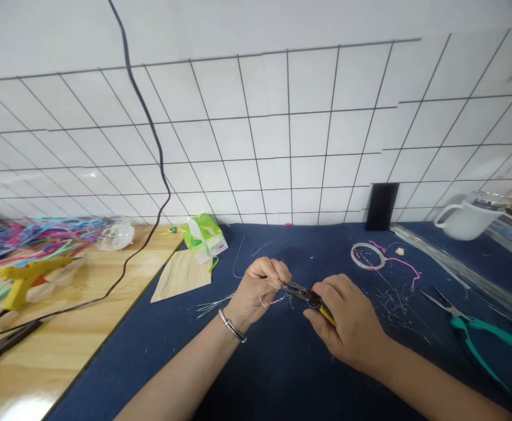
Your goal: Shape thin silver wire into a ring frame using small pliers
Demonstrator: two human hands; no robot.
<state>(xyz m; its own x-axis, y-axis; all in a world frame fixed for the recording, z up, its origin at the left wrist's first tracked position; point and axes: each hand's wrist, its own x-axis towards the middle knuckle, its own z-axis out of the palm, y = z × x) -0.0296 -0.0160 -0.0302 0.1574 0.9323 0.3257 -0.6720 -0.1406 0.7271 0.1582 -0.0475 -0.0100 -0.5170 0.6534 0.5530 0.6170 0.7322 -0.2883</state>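
My left hand (258,290) is closed, pinching a small piece of bent wire (264,298) with thin loops and a bit of pink on it. In my right hand (347,316) are pliers (326,313) with yellow handles and dark jaws. The jaws point left and meet the wire close to my left fingertips. Whether they are clamped on it I cannot tell. Both hands are just above the dark blue cloth (256,374).
Green-handled long-nose pliers (461,318) lie open at right, near wire offcuts (394,304), a round ring (352,255) with pink cord and a wire bundle (431,252). A white mug (468,221) stands behind. At left are a yellow glue gun (21,283) and a tissue pack (203,237).
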